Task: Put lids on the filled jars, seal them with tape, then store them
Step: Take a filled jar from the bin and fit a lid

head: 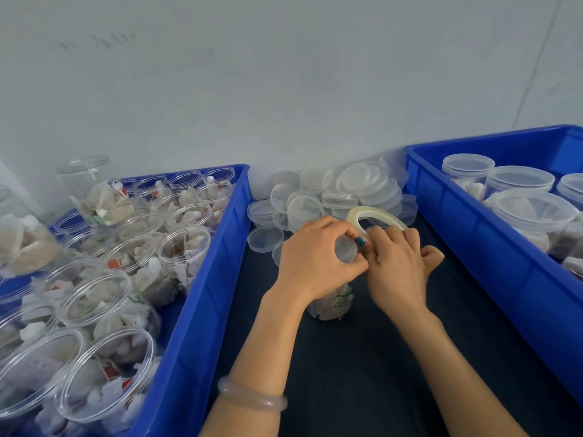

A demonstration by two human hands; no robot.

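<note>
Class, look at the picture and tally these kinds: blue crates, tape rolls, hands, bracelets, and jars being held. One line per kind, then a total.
blue crates: 2 (left crate, right crate)
tape roll: 1
hands: 2 (left hand, right hand)
bracelet: 1
held jar: 1
Total: 7

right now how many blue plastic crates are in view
2. The left blue plastic crate holds open clear plastic jars, filled; the right blue plastic crate holds lidded clear plastic jars. More could lie outside the frame.
</note>
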